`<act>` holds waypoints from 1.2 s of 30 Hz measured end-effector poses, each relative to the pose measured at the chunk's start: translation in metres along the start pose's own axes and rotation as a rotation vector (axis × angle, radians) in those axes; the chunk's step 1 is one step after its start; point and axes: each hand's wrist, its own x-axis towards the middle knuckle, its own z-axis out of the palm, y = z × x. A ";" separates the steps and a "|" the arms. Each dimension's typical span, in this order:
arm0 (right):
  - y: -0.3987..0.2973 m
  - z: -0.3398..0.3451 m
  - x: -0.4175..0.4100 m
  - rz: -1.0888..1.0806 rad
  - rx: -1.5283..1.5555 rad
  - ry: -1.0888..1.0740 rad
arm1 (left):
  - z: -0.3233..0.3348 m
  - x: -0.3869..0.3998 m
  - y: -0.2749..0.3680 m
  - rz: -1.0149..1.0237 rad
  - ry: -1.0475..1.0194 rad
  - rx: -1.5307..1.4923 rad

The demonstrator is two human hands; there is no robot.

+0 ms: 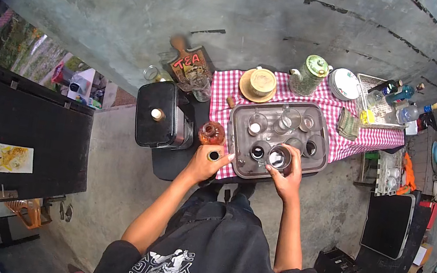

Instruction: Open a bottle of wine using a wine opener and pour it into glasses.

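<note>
My left hand (206,163) is closed around a bottle, whose dark round mouth (213,156) points up at the camera; the rest of it is hidden. My right hand (289,174) holds a clear glass (279,157) at the near edge of a grey-brown tray (239,116). Several more glasses stand on the tray, among them a glass with dark contents (259,151) and a glass mug (257,124). Just beyond my left hand is a red-amber glass bottle (212,133). A cork (230,102) lies on the checkered cloth (223,83).
A black appliance or canister (155,113) stands left, before a wooden board (191,63) and glassware. Behind the tray are a lidded cup (263,82) on a saucer and a green-lidded pitcher (310,76). Stacked plates (344,84), a folded cloth (348,124) and a basket of bottles (379,121) stand right.
</note>
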 end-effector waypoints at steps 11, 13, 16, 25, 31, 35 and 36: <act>-0.018 0.033 -0.007 0.013 -0.091 0.090 | -0.028 -0.010 -0.014 0.148 0.012 -0.140; -0.022 0.038 -0.008 0.030 -0.149 0.108 | -0.034 -0.012 -0.012 0.159 -0.007 -0.157; -0.030 0.048 -0.011 0.070 -0.131 0.154 | -0.044 -0.012 -0.017 0.238 -0.020 -0.179; -0.036 0.069 -0.017 0.048 -0.117 0.210 | -0.062 -0.013 -0.032 0.308 -0.059 -0.212; -0.055 0.081 -0.016 -0.011 -0.050 0.251 | -0.058 -0.013 -0.022 0.253 -0.086 -0.109; -0.073 0.085 -0.011 -0.079 -0.294 0.212 | -0.066 -0.010 -0.013 0.293 -0.103 -0.055; -0.077 0.085 -0.009 -0.107 -0.348 0.206 | -0.067 -0.010 -0.010 0.300 -0.113 -0.053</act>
